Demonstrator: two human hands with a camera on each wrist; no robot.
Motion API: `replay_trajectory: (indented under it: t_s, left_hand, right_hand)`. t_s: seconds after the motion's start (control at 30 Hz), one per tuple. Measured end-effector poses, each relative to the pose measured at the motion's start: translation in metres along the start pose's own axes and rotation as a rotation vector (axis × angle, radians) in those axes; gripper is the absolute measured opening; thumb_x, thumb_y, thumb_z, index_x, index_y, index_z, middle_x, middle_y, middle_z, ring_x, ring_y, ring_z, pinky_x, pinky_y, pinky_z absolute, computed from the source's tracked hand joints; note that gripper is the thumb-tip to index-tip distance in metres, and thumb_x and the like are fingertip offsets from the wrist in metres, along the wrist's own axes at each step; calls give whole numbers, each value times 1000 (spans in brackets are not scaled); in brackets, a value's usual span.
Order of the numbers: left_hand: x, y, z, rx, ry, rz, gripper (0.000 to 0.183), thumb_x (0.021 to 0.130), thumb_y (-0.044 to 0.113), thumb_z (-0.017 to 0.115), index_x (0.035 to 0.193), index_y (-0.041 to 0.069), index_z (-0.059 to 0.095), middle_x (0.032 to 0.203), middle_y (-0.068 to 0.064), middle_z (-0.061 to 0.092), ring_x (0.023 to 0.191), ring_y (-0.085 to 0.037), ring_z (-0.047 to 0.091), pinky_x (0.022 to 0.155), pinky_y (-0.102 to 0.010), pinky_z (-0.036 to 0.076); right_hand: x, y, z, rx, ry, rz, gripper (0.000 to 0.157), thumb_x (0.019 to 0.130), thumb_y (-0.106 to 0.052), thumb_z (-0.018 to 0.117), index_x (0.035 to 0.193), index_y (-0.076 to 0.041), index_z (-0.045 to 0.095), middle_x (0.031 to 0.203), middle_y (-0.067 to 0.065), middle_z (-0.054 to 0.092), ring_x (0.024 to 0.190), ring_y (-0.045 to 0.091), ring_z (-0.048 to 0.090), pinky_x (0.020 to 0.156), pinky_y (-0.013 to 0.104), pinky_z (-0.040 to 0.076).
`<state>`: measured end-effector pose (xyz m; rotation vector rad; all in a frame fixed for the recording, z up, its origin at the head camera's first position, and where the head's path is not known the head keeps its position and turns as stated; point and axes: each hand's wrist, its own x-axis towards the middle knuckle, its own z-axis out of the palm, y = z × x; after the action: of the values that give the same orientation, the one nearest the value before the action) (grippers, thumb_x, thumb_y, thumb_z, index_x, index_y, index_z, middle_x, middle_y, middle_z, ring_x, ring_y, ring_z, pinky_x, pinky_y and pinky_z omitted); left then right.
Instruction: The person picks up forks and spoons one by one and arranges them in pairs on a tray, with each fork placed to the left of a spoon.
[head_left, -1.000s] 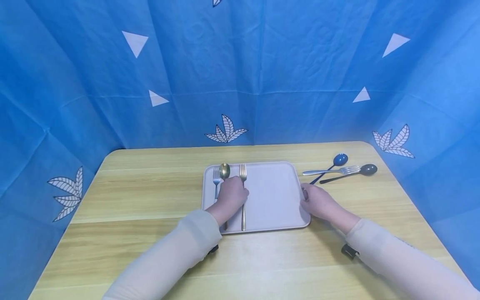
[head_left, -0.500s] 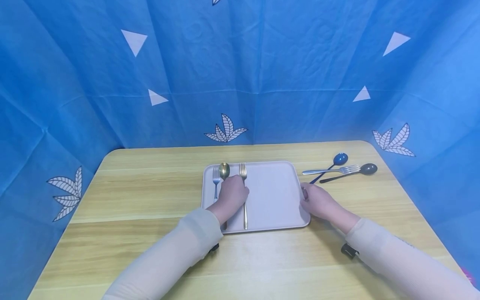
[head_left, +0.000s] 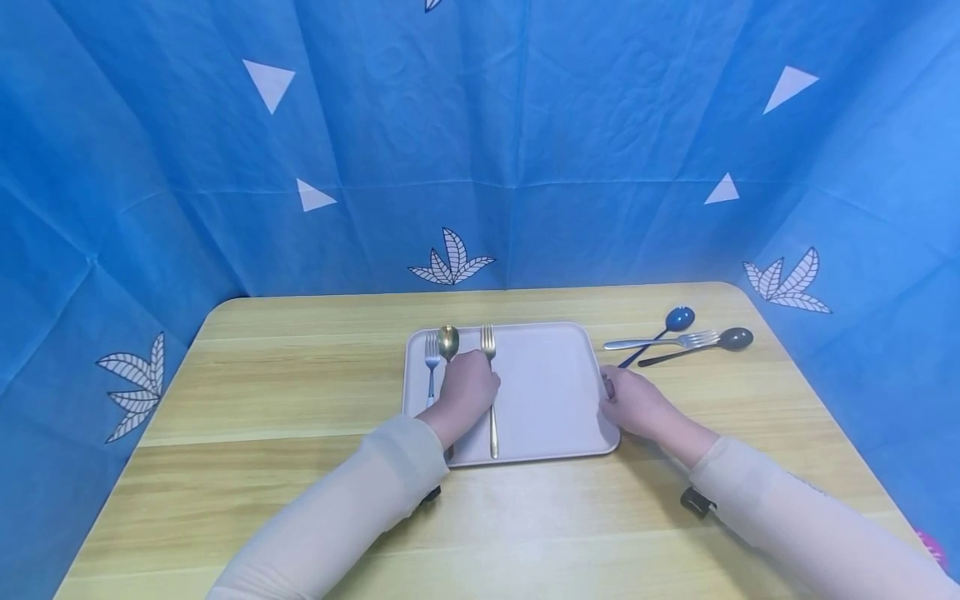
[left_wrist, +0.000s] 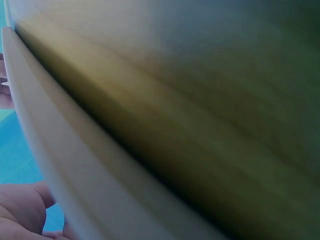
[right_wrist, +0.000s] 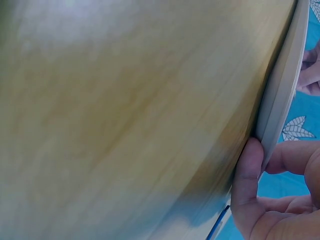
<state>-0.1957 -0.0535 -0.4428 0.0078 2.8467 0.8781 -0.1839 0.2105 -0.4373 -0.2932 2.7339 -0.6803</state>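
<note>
A pale tray [head_left: 551,392] lies on the table. My left hand [head_left: 469,388] is over its left part, fingers curled down on a gold fork [head_left: 493,433] that lies lengthwise on the tray; the fingertips are hidden from the head view. Left of that fork are a gold spoon [head_left: 448,340], partly covered by the hand, and a silver fork [head_left: 432,360]. At the tray's right rim, my right hand [head_left: 636,403] grips the edge. In the right wrist view its thumb and fingers [right_wrist: 295,156] pinch the tray wall [right_wrist: 280,95].
Right of the tray, a blue spoon [head_left: 679,318], a silver fork [head_left: 697,339] and a dark grey spoon [head_left: 736,338] lie crossed on the wooden table [head_left: 300,358]. Blue patterned cloth [head_left: 570,167] hangs behind the table and at both sides.
The gold fork has shifted slightly right on the tray, its handle end most, along with my left hand. The right hand has kept its place on the rim.
</note>
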Motion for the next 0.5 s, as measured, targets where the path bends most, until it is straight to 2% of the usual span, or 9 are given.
replay_trajectory:
  t_s: [0.5]
  left_hand:
    - [-1, 1, -2, -25, -12, -25, 35, 91, 6, 57, 58, 13, 46, 53, 2, 41, 45, -13, 41, 47, -28, 37]
  right_hand:
    - [0, 1, 1, 1, 4, -3, 43, 86, 0, 61, 126, 13, 53, 74, 7, 54, 70, 21, 55, 64, 34, 49]
